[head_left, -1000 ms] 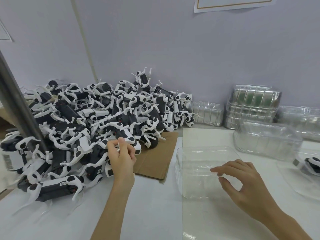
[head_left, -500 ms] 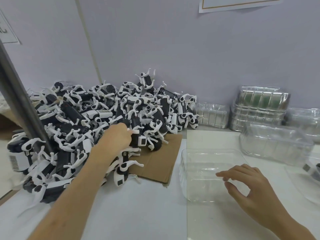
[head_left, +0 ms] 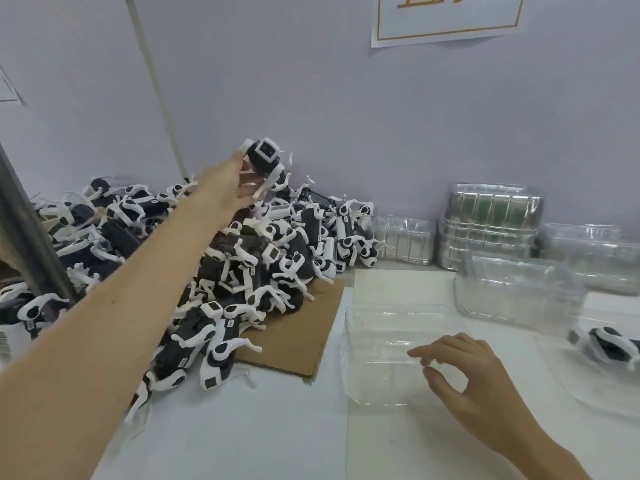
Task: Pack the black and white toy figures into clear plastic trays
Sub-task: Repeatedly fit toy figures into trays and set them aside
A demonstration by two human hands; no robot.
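Observation:
A big heap of black and white toy figures covers the left of the table, partly on a cardboard sheet. My left hand reaches far out and grips one toy figure, lifted above the top of the heap near the wall. An empty clear plastic tray lies in front of me. My right hand hovers over the tray's right side with loosely bent fingers, holding nothing; whether it touches the rim is unclear.
Stacks of clear trays stand along the wall at the right, with another clear tray in front of them. A further toy figure lies in a tray at the right edge. A grey metal post rises at the left.
My left arm has stretched from the near side of the heap to its top and lifted one figure clear. The right hand has stayed over the tray.

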